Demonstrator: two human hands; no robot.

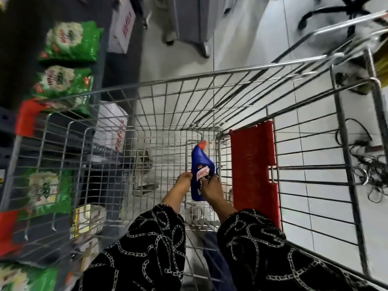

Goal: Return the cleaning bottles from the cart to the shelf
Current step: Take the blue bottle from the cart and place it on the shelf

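Observation:
A blue Harpic bottle (200,164) with a red cap sits low inside the wire cart (147,106), near the cart's floor. Both arms reach down into the basket in black sleeves with a white chain pattern. My left hand (181,184) presses the bottle's left side. On the bottle's right side, my right hand (211,189) wraps its fingers over the label. The bottle points cap-up, away from me. The shelf (12,127) runs along the left of the cart.
Green packets (71,42) fill the shelf on the left, with red price strips (27,116) on its edges. A red plastic flap (255,164) stands on the cart's right wall. Loose black cables (375,171) lie on the white tiled floor at the right.

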